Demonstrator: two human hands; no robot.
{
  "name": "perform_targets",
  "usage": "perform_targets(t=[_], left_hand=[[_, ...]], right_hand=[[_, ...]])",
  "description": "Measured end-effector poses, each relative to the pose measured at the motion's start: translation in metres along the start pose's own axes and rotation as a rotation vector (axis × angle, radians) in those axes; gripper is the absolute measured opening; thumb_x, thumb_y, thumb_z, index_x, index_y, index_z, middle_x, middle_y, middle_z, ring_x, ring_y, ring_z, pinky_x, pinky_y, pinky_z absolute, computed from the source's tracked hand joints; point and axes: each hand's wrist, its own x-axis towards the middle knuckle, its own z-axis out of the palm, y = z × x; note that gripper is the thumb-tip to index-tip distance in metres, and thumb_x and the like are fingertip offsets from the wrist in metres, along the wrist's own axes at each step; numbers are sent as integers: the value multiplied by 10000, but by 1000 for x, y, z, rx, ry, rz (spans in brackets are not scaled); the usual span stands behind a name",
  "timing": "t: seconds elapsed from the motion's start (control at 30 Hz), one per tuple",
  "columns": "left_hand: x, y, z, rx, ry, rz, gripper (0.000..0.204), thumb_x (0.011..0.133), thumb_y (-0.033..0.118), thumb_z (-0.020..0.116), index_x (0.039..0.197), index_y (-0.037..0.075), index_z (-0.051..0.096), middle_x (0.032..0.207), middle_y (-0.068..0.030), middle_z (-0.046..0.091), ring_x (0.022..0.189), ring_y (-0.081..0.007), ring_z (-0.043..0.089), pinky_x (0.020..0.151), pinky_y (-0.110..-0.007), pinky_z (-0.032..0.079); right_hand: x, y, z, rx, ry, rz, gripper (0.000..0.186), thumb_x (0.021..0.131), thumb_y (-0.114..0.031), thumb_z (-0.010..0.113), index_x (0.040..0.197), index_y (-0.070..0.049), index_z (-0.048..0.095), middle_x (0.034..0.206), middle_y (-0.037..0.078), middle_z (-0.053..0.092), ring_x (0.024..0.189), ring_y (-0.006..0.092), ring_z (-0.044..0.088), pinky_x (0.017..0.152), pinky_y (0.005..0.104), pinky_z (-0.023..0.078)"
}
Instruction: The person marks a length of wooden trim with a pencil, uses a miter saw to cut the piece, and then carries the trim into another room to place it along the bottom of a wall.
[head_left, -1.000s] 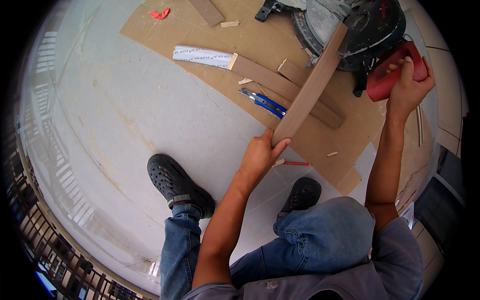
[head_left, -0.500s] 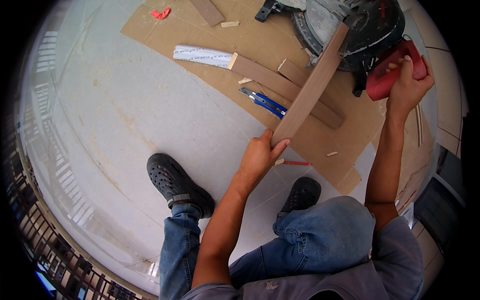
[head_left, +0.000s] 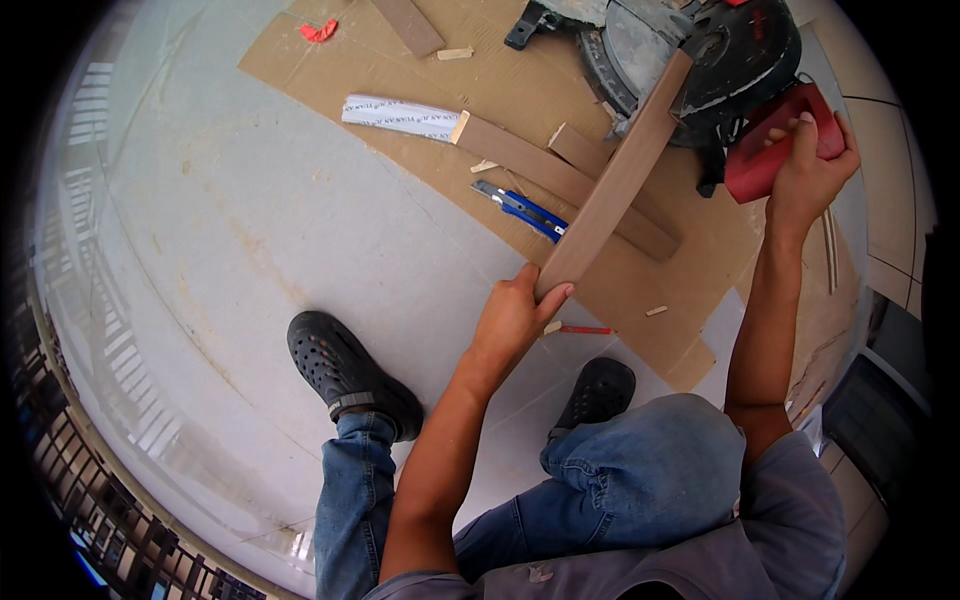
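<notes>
Grips in the closed left hand [head_left: 508,318] a long, flat, plain brown board [head_left: 622,178] reaching to the black saw [head_left: 735,75]; curls the right hand [head_left: 808,178] round a red handle [head_left: 762,160] beside the saw.

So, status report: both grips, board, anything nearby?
Left grip on brown board, near end. Right grip on red handle. Board's far end at saw. Blue knife beside board.
</notes>
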Motion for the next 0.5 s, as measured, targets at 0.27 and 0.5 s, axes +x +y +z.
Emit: perform_targets(t=[0.27,0.5], left_hand=[[-2,2,-2,-26,-28,-34,502,942,430,747,1005,-55,633,766,-289,687,723,-442,706,668,-468,547],[-2,4,-3,-12,-30,-44,497,942,426,747,1029,-52,645,796,-289,699,752,-436,718,688,-463,555]], right_hand=[[1,1,0,-5,-1,8,472,997,-119,652,1339,69,386,934,155,677,701,191,697,677,313,579],[3,1,-1,-2,-10,-16,479,993,-123,654,1336,77,385,938,156,680,695,191,697,669,310,584]])
